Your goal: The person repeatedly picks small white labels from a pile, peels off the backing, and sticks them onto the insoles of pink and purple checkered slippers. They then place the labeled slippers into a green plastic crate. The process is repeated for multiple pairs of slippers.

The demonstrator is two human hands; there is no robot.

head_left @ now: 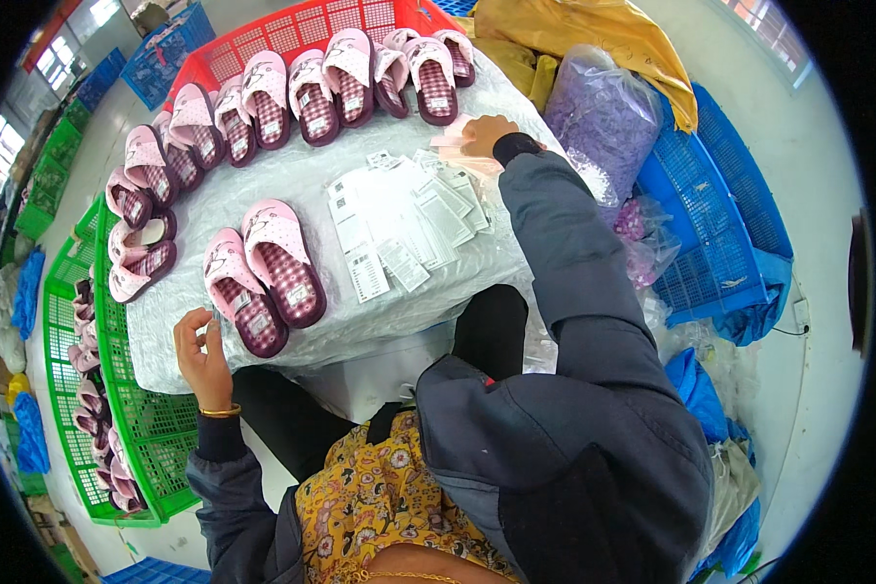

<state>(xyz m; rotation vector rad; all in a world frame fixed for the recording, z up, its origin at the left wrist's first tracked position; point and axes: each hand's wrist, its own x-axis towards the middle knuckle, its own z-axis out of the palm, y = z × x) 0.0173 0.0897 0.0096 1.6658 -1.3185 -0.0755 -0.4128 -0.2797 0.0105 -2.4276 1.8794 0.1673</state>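
Observation:
A pair of pink slippers (pixel 280 255) with checked maroon insoles stands on the plastic-covered table, nearest to me. Just off the table's front edge, my left hand (pixel 202 362) hangs beside this pair with its fingers loosely curled and apart, holding nothing I can see. My right arm stretches to the far right of the table. There my right hand (pixel 489 136) is closed down over some pale pink slips (pixel 455 148); its fingertips are hidden. Between the hands lies a spread of white printed labels (pixel 409 216), overlapping one another.
More pink slippers (pixel 316 97) line the table's far and left edges. Behind them stands a red crate (pixel 253 44). A green crate (pixel 151 428) with slippers is at the left. On the right are blue crates (pixel 696 209) and a bag of purple pieces (pixel 599 122).

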